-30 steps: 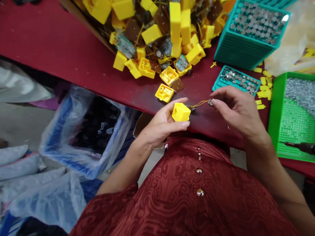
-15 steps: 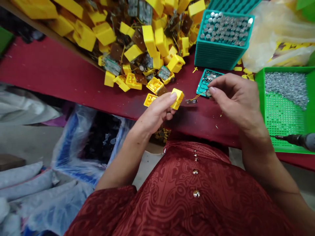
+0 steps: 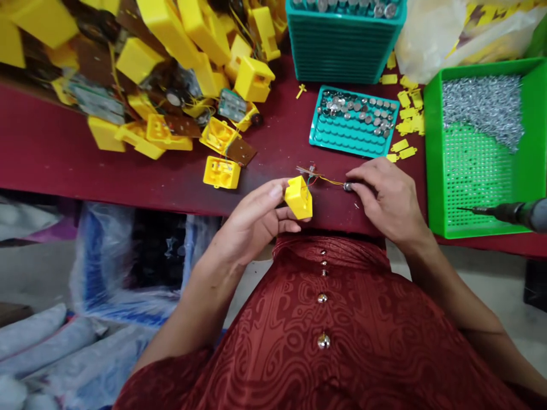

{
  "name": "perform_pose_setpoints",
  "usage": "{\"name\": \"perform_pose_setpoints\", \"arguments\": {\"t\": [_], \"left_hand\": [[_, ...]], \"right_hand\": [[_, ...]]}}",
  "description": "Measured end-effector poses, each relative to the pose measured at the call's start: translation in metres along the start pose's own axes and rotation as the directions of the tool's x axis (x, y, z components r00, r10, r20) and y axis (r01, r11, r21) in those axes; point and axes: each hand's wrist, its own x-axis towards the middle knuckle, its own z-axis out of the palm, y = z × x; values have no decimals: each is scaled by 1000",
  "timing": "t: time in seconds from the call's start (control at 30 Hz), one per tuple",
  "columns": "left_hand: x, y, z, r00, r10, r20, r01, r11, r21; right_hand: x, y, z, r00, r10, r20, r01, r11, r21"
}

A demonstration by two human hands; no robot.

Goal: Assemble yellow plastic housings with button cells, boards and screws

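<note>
My left hand (image 3: 267, 219) grips a small yellow plastic housing (image 3: 299, 197) by its side, over the table's front edge. Thin wires run from the housing past a small circuit board (image 3: 311, 171) to a small round metal part (image 3: 348, 186). That part is pinched between the thumb and forefinger of my right hand (image 3: 384, 196). Behind my right hand lies a teal tray (image 3: 346, 139), its rear rows partly filled with silvery round pieces. Two open yellow housings (image 3: 221, 172) with wires and a brown board (image 3: 241, 152) lie left of my left hand.
A heap of yellow housings (image 3: 183, 34) with wires and boards covers the back left. Stacked teal trays (image 3: 342, 51) stand at the back. On the right, a green basket (image 3: 478, 222) holds screws, with a screwdriver tip (image 3: 482, 210) above it. Small yellow plates (image 3: 410, 119) lie between.
The view has shifted, and both hands appear closer to the table's front edge. My right hand has come away from the teal tray with the round part; the housing has turned in my left hand.
</note>
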Motion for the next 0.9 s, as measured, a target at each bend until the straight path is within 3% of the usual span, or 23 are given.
{"name": "perform_pose_setpoints", "arguments": {"t": [0.17, 0.3, 0.43, 0.53, 0.9], "left_hand": [[2, 0, -1, 999, -31, 34, 32, 999, -11], [5, -1, 3, 987, -124, 101, 132, 988, -81], [14, -6, 13, 984, -121, 129, 141, 977, -161], [24, -14, 19, 992, -46, 120, 66, 984, -167], [34, -29, 19, 973, 66, 220, -54, 997, -59]], "right_hand": [[-3, 6, 0, 997, -34, 74, 42, 993, -109], [-2, 7, 0, 999, -40, 31, 44, 992, -122], [0, -7, -8, 987, 100, -127, -78, 983, 167], [-1, -23, -16, 965, 227, -134, -164, 916, 366], [-6, -27, -10, 998, 9, -62, 4, 976, 216]]}}
